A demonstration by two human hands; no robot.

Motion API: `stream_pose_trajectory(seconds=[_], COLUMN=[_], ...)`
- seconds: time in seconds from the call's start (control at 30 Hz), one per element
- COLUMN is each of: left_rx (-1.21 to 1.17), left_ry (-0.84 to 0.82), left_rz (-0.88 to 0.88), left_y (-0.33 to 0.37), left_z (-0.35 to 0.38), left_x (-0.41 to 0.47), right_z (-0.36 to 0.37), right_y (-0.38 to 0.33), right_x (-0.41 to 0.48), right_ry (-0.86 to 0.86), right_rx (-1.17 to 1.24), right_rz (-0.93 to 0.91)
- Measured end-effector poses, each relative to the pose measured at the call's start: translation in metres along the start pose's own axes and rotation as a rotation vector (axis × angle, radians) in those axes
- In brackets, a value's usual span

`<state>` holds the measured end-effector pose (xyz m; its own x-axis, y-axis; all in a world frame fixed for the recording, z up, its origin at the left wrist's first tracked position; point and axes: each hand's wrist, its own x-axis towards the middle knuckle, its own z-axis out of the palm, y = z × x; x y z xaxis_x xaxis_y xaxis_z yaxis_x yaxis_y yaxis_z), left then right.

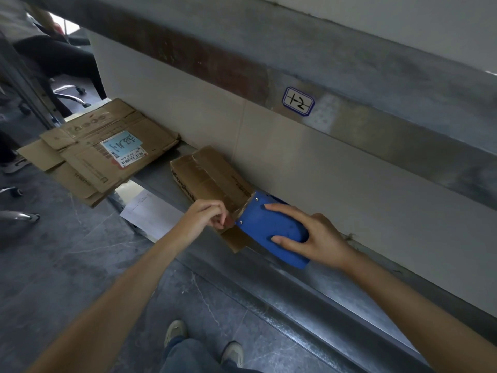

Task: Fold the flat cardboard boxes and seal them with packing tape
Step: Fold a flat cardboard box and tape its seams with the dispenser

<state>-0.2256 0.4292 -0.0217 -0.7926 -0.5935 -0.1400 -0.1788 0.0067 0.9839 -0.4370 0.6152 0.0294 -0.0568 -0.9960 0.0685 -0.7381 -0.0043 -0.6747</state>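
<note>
**Desk:** Two hands at work in the head view. What is happening?

**Photographer:** A person is sealing a folded cardboard box (207, 173) that is lying on a metal ledge (269, 281), pushed up against a pale wall panel (295, 168). The right hand (317, 235) is gripping a blue tape dispenser (271, 227), with fingers over its top and thumb along the near side. Its toothed blade is resting at the box's near end. The left hand (207, 216) is curling its fingers and appears to be pinching the packing tape (233, 210) just beside the blade.

**Desk:** Which step is that?

**Photographer:** I am reading it as the end of a taping pass. The next move is likely calling for a tear against the teeth, with the loose end then pressed down over the box edge.

**Desk:** And the remaining stock?

**Photographer:** Flat cardboard boxes (102, 149) are lying stacked farther left on the ledge, overhanging its edge and well apart from the hands. They are not yet folded.

**Desk:** And the room?

**Photographer:** A white paper sheet (150, 211) is hanging over the ledge front. A handwritten label (298, 100) is sticking to a steel rail above, and grey marbled floor (67, 251) is showing below. The person's shoes (176, 331) are showing at bottom frame, and a chair base (72, 95) at upper left.
</note>
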Motion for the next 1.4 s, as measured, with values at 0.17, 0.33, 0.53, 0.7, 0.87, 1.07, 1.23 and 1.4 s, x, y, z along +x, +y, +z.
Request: stream_pose_trajectory(seconds=[0.17, 0.33, 0.53, 0.7, 0.87, 1.07, 1.23, 1.4], left_rx=[0.078, -0.049, -0.298, -0.277, -0.278, -0.324, -0.395, -0.447], left_ry=[-0.003, -0.002, 0.030, 0.043, 0.062, 0.049, 0.033, 0.053], left_rz=[-0.031, 0.015, 0.001, -0.004, -0.007, -0.056, -0.079, -0.115], left_y=[-0.004, -0.002, 0.001, 0.002, -0.002, -0.011, -0.009, -0.011], left_z=[0.006, 0.022, 0.050, 0.052, 0.050, 0.047, 0.049, 0.049], left_x=[0.002, -0.002, -0.007, -0.004, 0.000, 0.002, 0.004, 0.005], right_z=[-0.003, -0.002, 0.000, 0.002, 0.005, 0.004, 0.004, 0.006], right_y=[-0.003, -0.008, -0.014, -0.015, -0.015, -0.016, -0.016, -0.014], right_x=[0.000, 0.000, 0.001, 0.001, 0.001, 0.002, 0.004, 0.003], right_ry=[0.021, 0.051, 0.091, 0.082, 0.058, 0.047, 0.070, 0.039], right_rx=[0.050, 0.160, 0.249, 0.287, 0.371, 0.373, 0.348, 0.369], right_rz=[0.026, 0.043, 0.073, 0.077, 0.100, 0.110, 0.107, 0.111])
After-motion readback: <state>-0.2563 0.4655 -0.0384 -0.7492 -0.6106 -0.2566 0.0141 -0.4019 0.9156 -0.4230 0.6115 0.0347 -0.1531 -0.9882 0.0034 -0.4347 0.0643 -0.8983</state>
